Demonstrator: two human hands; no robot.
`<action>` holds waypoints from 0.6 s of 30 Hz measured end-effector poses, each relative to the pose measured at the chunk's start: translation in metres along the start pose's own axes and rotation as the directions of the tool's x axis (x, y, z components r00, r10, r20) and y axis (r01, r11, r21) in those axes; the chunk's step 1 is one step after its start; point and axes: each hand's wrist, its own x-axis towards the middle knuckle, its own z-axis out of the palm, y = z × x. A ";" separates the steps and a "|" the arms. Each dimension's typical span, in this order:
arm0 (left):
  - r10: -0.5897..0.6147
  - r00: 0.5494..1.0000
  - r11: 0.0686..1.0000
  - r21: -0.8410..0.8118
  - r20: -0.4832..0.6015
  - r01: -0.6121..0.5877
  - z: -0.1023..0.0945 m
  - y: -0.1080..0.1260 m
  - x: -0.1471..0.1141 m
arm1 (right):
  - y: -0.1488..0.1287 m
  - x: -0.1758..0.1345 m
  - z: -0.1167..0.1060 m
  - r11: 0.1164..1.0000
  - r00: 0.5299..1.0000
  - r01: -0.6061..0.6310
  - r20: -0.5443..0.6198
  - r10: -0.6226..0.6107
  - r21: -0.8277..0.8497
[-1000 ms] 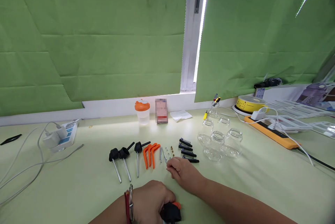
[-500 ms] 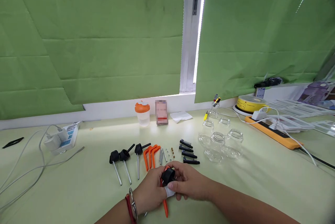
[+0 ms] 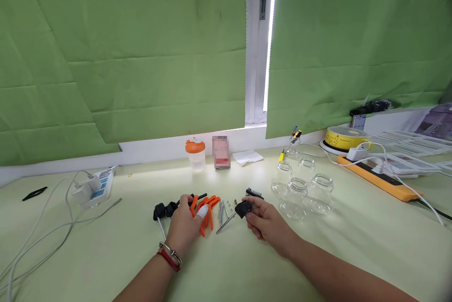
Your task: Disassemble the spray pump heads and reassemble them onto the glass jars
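Observation:
My left hand (image 3: pixel 186 224), with white tape on the thumb, is closed on a bent orange plastic lever (image 3: pixel 202 232). It is over the left end of a group of similar orange levers (image 3: pixel 212 201). My right hand (image 3: pixel 270 224) grips a black plastic cap (image 3: pixel 242 208) whose thin metal rod (image 3: pixel 226 223) slants down to the left. Partly behind my left hand lie more black caps with metal rods (image 3: pixel 159 210). Between my hands are several metal pins (image 3: pixel 221 211) and small nuts. Black tubes with springs (image 3: pixel 254 193) are mostly covered by my right hand.
Several clear glass jars (image 3: pixel 297 194) stand to the right. A yellow-sided round container (image 3: pixel 344 138) and an orange power strip (image 3: pixel 384 180) are beyond them. An orange-lidded cup (image 3: pixel 196 156) stands at the back. White cables (image 3: pixel 70 208) and a charger strip (image 3: pixel 102 189) lie left.
My hands have moved apart. The left went up and left with the orange lever to the other levers. The right moved up and right with the black cap and rod.

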 end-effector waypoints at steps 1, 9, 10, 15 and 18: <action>0.014 1.000 1.000 0.025 -0.014 -0.013 0.001 -0.003 0.002 | 0.001 -0.001 0.002 1.000 1.000 0.002 0.031 -0.001 -0.018; 0.277 0.957 0.932 0.266 -0.087 -0.245 0.005 -0.005 -0.005 | 0.011 -0.004 0.005 0.997 0.984 0.052 0.173 -0.042 -0.055; 0.365 0.927 0.904 0.271 -0.083 -0.332 0.004 -0.002 -0.010 | 0.014 -0.003 0.006 0.997 0.982 0.061 0.184 -0.051 -0.053; 0.681 0.670 0.686 0.065 0.296 -0.725 0.005 0.011 -0.040 | 0.026 -0.004 0.012 0.990 0.949 0.139 0.289 -0.129 -0.014; 0.706 0.585 0.643 -0.014 0.400 -0.766 0.011 0.012 -0.048 | 0.029 -0.008 0.018 0.988 0.925 0.150 0.351 -0.148 0.022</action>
